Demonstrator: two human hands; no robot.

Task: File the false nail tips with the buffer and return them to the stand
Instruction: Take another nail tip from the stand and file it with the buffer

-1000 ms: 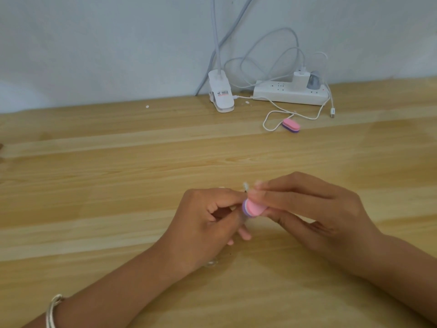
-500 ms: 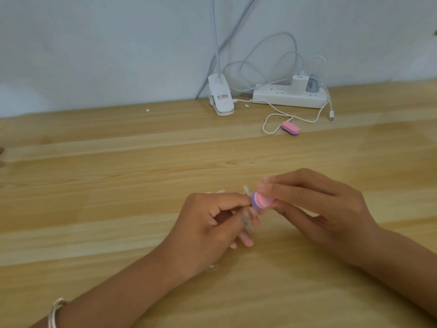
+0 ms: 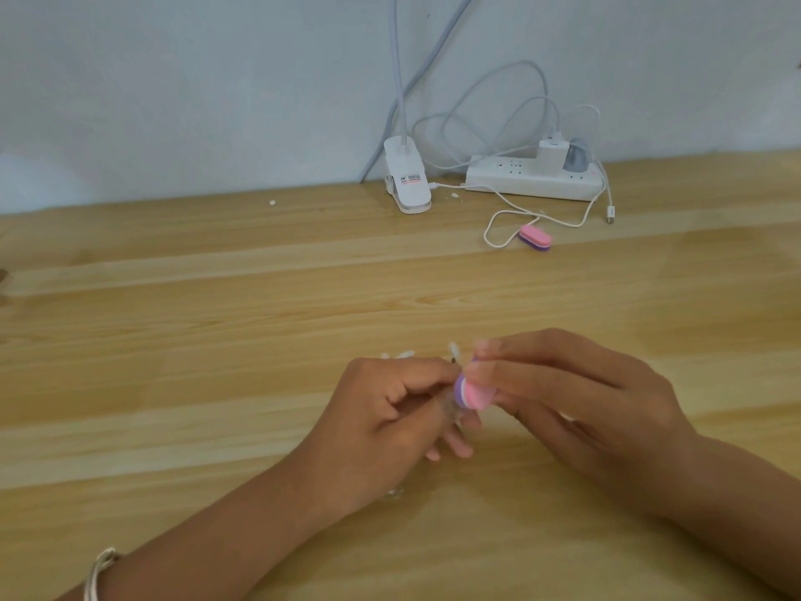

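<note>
My right hand [image 3: 572,396] pinches a small pink and purple buffer [image 3: 470,392] between thumb and fingers. The buffer touches a clear false nail tip [image 3: 454,352] on a thin stick. My left hand [image 3: 381,427] grips that stick with curled fingers, just left of the buffer. Other pale nail tips [image 3: 403,354] show behind my left knuckles. The stand is mostly hidden under my left hand; a clear bit of it [image 3: 392,494] peeks out below the palm. Both hands hover low over the wooden table [image 3: 216,340], near its middle.
A second pink and purple buffer [image 3: 535,238] lies at the back, beside a looped white cable [image 3: 498,227]. Behind it are a white power strip [image 3: 533,182] with plugs and a white lamp clip [image 3: 407,182] against the wall.
The buffer in my right hand moved right and up along the nail tip, then back down and left against it. My left hand stayed in place holding the stick.
</note>
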